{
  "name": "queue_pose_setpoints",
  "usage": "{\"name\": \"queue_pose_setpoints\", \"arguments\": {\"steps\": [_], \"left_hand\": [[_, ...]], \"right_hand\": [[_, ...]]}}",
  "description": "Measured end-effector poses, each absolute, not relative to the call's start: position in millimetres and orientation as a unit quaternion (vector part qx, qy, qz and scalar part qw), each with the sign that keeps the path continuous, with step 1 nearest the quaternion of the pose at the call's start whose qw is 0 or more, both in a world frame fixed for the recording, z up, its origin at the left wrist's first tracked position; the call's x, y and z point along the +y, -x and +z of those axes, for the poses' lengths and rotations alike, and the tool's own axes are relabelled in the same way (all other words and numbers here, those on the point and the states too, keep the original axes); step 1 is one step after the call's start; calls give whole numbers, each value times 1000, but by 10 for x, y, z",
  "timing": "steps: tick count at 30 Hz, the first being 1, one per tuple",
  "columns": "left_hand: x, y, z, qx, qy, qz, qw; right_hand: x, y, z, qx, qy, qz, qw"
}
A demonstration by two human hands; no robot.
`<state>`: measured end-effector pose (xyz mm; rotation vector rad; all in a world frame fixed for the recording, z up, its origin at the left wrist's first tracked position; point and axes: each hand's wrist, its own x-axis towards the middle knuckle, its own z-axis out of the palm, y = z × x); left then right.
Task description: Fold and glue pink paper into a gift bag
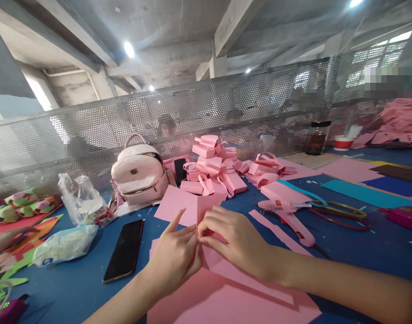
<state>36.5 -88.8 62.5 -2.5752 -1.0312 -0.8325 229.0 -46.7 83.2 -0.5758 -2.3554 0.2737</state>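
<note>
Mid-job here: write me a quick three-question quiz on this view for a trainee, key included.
1. True or false: the left hand and the right hand both touch pink paper.

2. Which lies flat on the blue tabletop, just left of the left hand?
A) dark-lidded jar
B) black phone
C) red-and-white cup

3. Fill in: In this view, the pink glue gun lies on the ____ (left/right) side of the right hand.

Key: 1. True. 2. B. 3. Right.
</note>
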Motion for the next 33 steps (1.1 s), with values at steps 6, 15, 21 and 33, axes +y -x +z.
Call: {"name": "queue_pose_setpoints", "arguments": {"steps": [6, 15, 21, 33], "left_hand": [[-885, -354, 659, -331, 890, -269, 160], [-888, -340, 652, -308, 892, -234, 235], [-900, -357, 685, -309, 888, -232, 251], [-902, -337, 664, -385, 882, -270, 10]], "right_hand": [[-458, -2316, 918, -931, 202, 55, 299], [-450, -2331, 932, -901, 133, -166, 377], [-479, -2321, 944, -884, 120, -178, 414], [-331, -2404, 1064, -910, 191, -52, 365]]}}
